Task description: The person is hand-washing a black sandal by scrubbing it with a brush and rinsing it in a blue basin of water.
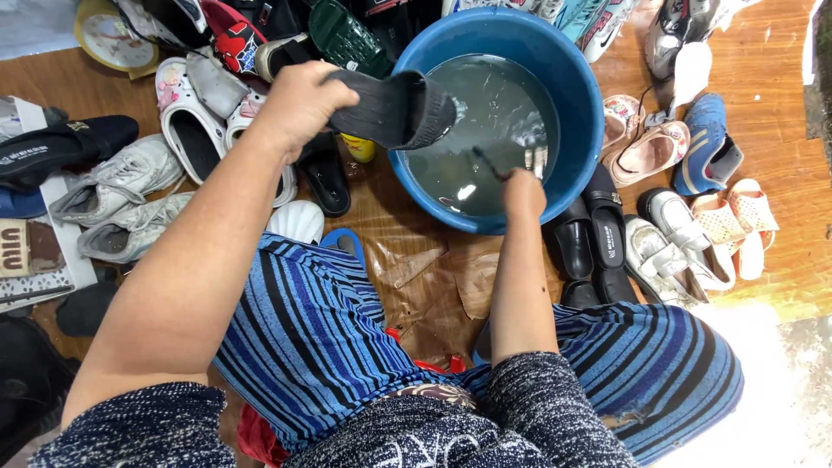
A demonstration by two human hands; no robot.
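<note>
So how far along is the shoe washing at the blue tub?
Done: nothing visibly finished. In hand: the left hand holds a dark grey fabric shoe over the round blue plastic tub of water; the right hand dips a brush in it. Left: pairs lie all around, including white sneakers.

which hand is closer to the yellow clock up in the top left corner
Left. The left hand, gripping a dark grey shoe beside the blue plastic tub, is nearer the round yellow clock. The right hand dips a brush over the tub's water, farther away.
</note>
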